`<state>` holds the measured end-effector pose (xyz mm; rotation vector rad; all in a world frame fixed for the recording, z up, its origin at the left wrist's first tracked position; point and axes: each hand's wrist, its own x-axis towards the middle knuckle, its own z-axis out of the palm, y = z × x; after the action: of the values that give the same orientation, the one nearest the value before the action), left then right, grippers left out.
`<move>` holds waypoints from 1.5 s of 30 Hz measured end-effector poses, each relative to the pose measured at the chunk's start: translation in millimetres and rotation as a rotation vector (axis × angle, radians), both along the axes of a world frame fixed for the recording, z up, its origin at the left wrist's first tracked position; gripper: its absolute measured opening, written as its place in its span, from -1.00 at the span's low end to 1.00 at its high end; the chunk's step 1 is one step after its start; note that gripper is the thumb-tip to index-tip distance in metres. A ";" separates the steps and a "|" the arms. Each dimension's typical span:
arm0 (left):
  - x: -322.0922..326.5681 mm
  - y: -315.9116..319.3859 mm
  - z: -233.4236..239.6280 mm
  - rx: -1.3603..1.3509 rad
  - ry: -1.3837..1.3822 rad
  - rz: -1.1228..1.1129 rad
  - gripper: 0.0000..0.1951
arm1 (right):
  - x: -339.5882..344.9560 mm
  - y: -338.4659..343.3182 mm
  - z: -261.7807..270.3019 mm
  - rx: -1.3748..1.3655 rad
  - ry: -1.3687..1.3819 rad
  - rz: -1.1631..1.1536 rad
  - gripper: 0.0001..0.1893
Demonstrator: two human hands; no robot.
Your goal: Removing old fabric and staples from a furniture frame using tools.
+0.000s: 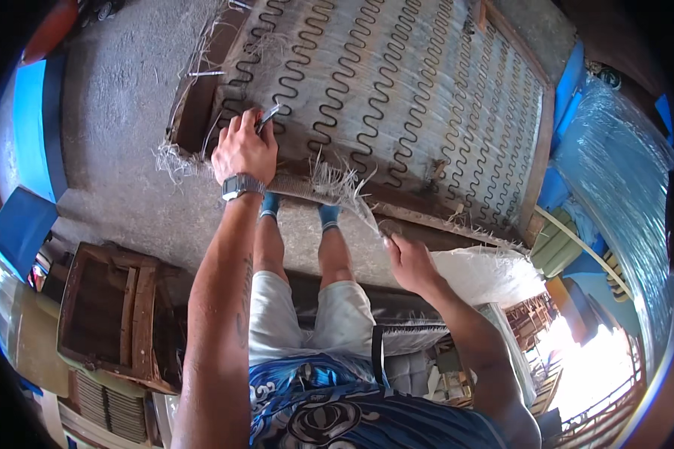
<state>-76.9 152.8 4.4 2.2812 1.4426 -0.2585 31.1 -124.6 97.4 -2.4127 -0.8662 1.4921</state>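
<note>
A wooden furniture frame (547, 129) with rows of zigzag metal springs (345, 84) over pale backing cloth lies before me. My left hand (246, 149), wearing a watch, rests at the frame's near left edge and holds a small metal tool (267, 117), perhaps a cutter or pliers; its exact kind cannot be told. My right hand (413, 261) grips the end of a frayed pale fabric strip (362, 210), pulled taut towards me from the near rail. Shredded fibres and woven webbing (303, 186) line that rail.
My feet stand on the concrete floor just below the rail. An old wooden frame (140, 314) lies at the lower left, near blue panels (31, 129). Plastic-wrapped furniture (612, 146) stands at the right, with a thin pale strip (584, 250) slanting beside it.
</note>
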 end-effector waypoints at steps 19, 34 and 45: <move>-0.5 0.0 2.6 0.064 0.085 0.028 -0.72 | 18.1 -13.9 -30.5 0.216 0.090 -0.112 -0.72; 5.3 -3.6 1.5 0.059 0.084 -0.007 -0.72 | -62.3 -48.0 -103.7 0.306 -0.059 -0.239 -0.75; -3.4 1.1 1.5 0.083 0.076 -0.003 -0.75 | -14.4 -19.2 -48.8 0.151 0.118 -0.116 -0.75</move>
<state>-80.2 153.9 5.9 2.3634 1.5141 -0.2942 16.6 -143.8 48.5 -2.2034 -0.7708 1.4550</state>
